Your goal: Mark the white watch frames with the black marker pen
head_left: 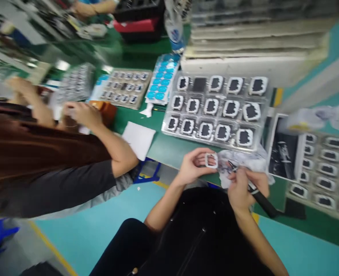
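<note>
My left hand (191, 166) is closed on a small white square frame with rounded corners (211, 166), pinching it by its left side; fingers show through its opening. In my right hand (246, 188) is a black pen-like tool (263, 201), its thick handle pointing back to the lower right and its dark thin tip toward the frame, apart from it. What kind of tool it is, I cannot tell. A crumpled, stained white cloth (257, 159) lies under and behind my right hand. Just beyond stands a clear plastic tray (212, 142) with rows of similar white frames.
Another tray of frames (313, 191) and a dark picture sheet (283, 147) lie right. Left are a white paper (139, 138), blue sheets (162, 82) and a further tray (126, 88). A co-worker's arm (112, 142) is close on the left. Stacked trays (255, 42) stand behind.
</note>
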The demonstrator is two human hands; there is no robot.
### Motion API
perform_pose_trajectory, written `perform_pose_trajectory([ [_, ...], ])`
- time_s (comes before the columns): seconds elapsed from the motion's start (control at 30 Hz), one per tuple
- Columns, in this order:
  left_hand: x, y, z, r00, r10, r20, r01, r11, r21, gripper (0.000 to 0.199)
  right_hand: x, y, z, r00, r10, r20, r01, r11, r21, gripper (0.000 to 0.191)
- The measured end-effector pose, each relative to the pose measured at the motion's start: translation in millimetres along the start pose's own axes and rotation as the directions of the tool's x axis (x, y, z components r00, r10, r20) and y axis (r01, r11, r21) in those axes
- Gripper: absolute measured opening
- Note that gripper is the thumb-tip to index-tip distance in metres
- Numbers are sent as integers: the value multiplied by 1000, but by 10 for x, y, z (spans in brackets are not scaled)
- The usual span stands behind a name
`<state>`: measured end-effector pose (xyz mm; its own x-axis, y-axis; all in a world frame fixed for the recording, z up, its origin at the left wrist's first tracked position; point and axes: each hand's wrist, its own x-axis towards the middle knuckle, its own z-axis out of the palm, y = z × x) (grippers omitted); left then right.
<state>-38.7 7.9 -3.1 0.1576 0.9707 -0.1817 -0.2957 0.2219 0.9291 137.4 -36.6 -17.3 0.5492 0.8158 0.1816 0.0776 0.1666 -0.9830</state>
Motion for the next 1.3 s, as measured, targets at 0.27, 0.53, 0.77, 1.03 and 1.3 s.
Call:
perform_pose_trajectory([
  [0.27, -49, 104, -13, 999, -34, 3, 34, 999, 35, 82, 19, 3, 0, 998, -24, 60, 21, 998, 58, 32],
  [0.53, -50, 123, 5, 999, -40, -29, 41, 999, 19, 76, 24, -14, -1, 996, -32, 81, 29, 999, 38, 30],
  [0.77, -24, 80, 31, 997, -64, -52, 65, 998, 15, 70, 26, -31, 12, 998, -22, 66, 17, 996, 88, 30],
  [1.03, -63, 485, -71, 937, 238, 256, -281, 948, 148, 63, -1, 33, -37, 998, -3, 61, -3, 995, 95, 26],
  [1.3, 1363, 1649, -461, 747, 559, 360, -473, 66, 879, 61, 22, 59, -35, 997, 25, 70, -30, 997, 71, 29],
])
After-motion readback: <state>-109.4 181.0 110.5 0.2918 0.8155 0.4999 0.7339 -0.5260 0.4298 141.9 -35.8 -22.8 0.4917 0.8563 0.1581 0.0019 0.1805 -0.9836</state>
